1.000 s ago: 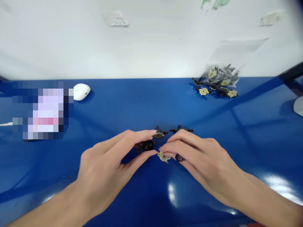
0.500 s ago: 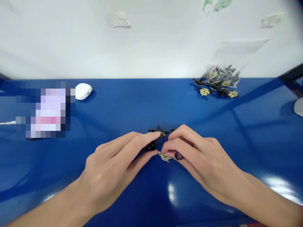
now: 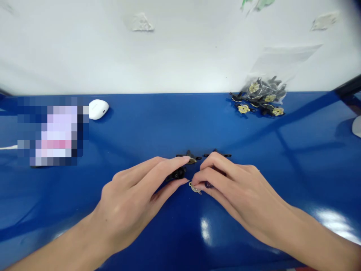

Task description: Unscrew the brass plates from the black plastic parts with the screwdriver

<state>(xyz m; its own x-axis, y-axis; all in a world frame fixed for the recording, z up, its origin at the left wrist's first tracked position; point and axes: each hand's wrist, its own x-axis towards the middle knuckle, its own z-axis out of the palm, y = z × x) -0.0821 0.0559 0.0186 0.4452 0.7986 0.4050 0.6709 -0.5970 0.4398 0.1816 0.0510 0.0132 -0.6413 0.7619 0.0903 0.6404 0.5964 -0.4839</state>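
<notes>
My left hand (image 3: 135,195) is curved round a small black plastic part (image 3: 179,173), whose end shows between thumb and fingers. The rest of it is hidden by the hand. My right hand (image 3: 228,184) pinches a small gold-coloured metal plate (image 3: 195,189) with round lobes, just right of my left thumb tip. Something dark purple (image 3: 208,184) shows among the right fingers; I cannot make out what it is. Just beyond my left fingertips lies a black three-armed part with a gold-coloured plate (image 3: 191,161). A similar black part (image 3: 225,155) lies partly behind my right hand.
A clear plastic bag (image 3: 266,88) of black and gold-coloured parts lies at the back right, with several loose parts (image 3: 243,108) before it. A white earbud case (image 3: 98,109) and a blurred-out device (image 3: 58,131) are at the left. A white wall (image 3: 175,56) borders the blue table (image 3: 146,124).
My right hand has shifted slightly, covering more of the gold-coloured plate and the purple thing. More of the black part behind it shows. My left hand has barely moved.
</notes>
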